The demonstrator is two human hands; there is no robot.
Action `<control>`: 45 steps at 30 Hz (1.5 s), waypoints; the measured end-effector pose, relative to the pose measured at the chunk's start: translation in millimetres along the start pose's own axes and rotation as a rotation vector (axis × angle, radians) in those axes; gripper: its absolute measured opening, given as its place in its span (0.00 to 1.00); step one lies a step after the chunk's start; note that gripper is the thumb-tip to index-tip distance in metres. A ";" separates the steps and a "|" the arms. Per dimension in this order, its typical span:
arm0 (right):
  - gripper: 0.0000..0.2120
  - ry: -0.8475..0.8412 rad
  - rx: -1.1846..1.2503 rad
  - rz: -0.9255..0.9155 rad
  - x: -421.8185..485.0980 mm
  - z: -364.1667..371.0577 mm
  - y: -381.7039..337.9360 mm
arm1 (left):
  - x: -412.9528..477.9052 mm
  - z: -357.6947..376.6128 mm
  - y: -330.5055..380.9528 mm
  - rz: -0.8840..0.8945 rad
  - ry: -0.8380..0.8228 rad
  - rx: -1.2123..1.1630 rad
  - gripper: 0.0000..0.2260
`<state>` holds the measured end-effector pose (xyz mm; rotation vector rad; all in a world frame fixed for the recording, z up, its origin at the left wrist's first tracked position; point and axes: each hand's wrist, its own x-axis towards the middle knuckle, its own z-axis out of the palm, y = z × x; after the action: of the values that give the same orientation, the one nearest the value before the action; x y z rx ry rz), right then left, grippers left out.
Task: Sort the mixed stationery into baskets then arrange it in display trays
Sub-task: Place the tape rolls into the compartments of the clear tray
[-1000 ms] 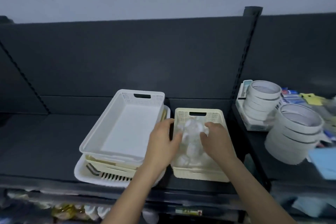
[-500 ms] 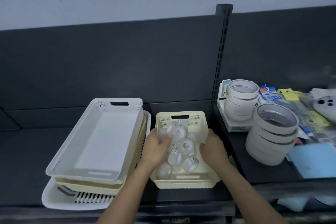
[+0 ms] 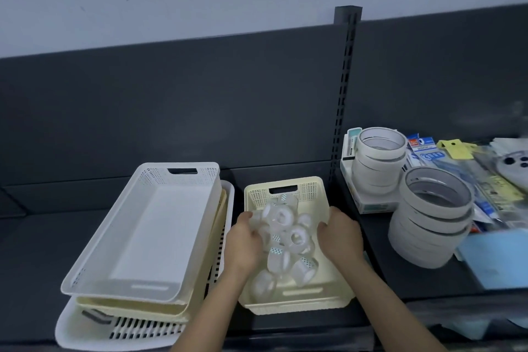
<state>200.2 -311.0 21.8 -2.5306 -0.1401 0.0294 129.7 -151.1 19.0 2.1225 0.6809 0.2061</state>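
The dark shelf carries, at left, a tilted stack of empty trays topped by a white tray. To the right, two stacks of large tape rolls stand among packaged stationery. Between them sits the cream basket, holding a heap of small clear tape rolls. Compared with half a second ago, the heap has risen and bunched together. The left hand and right hand now press against it from either side, fingers curled, cupping it rather than closed on one roll. Judgement: sorting of this item appears finished; transfer toward a display tray is likely starting, and loose rolls could spill.
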 end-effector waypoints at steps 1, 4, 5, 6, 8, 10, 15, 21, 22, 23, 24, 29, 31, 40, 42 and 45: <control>0.09 0.021 -0.018 -0.030 1.0 -6.6 -0.8 | -3.2 0.1 0.6 0.029 0.025 0.042 0.23; 0.08 0.059 -0.036 -0.093 3.8 -29.7 -7.9 | -11.2 -2.7 6.4 0.096 0.107 0.052 0.26; 0.08 0.071 -0.027 -0.111 3.9 -36.1 -10.2 | -12.8 -6.1 9.6 0.119 0.144 0.027 0.25; 0.08 0.081 0.000 -0.126 3.4 -41.4 -11.6 | -13.9 -11.1 13.3 0.138 0.178 -0.005 0.24; 0.08 0.081 0.086 -0.136 2.5 -50.0 -11.9 | -16.6 -25.3 22.1 0.150 0.215 -0.108 0.19; 0.06 0.071 0.176 -0.139 2.4 -57.1 -12.5 | -21.3 -44.8 31.1 0.093 0.247 -0.213 0.14; 0.15 0.085 0.320 -0.225 -10.0 -69.8 -30.2 | -47.0 -86.2 37.3 -0.036 0.213 -0.416 0.10; 0.06 0.047 0.303 -0.283 -34.0 -74.0 -76.2 | -84.8 -125.9 31.5 -0.068 0.300 -0.519 0.19; 0.06 0.052 0.301 -0.303 -39.7 -74.9 -83.7 | -90.5 -134.2 30.1 -0.066 0.310 -0.534 0.19; 0.06 0.054 0.302 -0.325 -45.3 -76.4 -90.7 | -95.6 -142.5 28.4 -0.061 0.320 -0.554 0.20; 0.06 0.058 0.301 -0.344 -51.4 -78.7 -97.8 | -100.4 -151.8 27.6 -0.053 0.331 -0.573 0.19; 0.07 0.106 0.325 -0.423 -82.9 -90.6 -144.2 | -126.6 -201.9 20.1 0.025 0.368 -0.578 0.18; 0.08 0.092 0.340 -0.458 -103.1 -85.9 -166.8 | -142.0 -223.8 6.7 0.031 0.404 -0.570 0.18; 0.13 -0.103 0.260 -0.593 -224.1 26.8 -276.3 | -222.4 -346.3 -123.5 -0.086 0.585 -0.574 0.18; 0.11 -0.167 0.252 -0.660 -251.9 59.2 -303.7 | -242.0 -373.4 -159.6 -0.138 0.648 -0.589 0.18; 0.10 -0.309 0.264 -0.701 -293.0 107.3 -343.2 | -270.5 -409.4 -209.4 -0.218 0.736 -0.606 0.18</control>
<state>-128.9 -1.4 126.5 -2.0756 -1.0581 0.1478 -334.9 87.6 127.8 1.3474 1.0932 0.9690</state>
